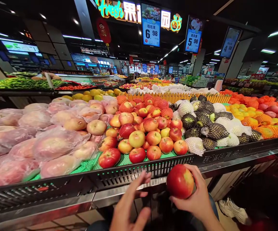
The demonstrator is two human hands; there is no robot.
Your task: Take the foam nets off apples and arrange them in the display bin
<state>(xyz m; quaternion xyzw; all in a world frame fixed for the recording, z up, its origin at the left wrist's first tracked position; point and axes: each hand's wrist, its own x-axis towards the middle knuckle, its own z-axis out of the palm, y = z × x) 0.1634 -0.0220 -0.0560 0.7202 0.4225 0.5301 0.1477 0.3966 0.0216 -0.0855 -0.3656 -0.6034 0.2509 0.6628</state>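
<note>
The right hand [198, 199] clasps the red apple [179, 182] (roundish, no clear long axis); the left hand [126, 207], apart with fingers spread, lies left of that apple, not touching. Beyond the apple, the black crate [129, 175] holds loose apples [137, 139].

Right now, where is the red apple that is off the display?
Low and right of centre in the head view, the red apple is in the right hand, in front of the black tray, with the left hand to its left.
</note>
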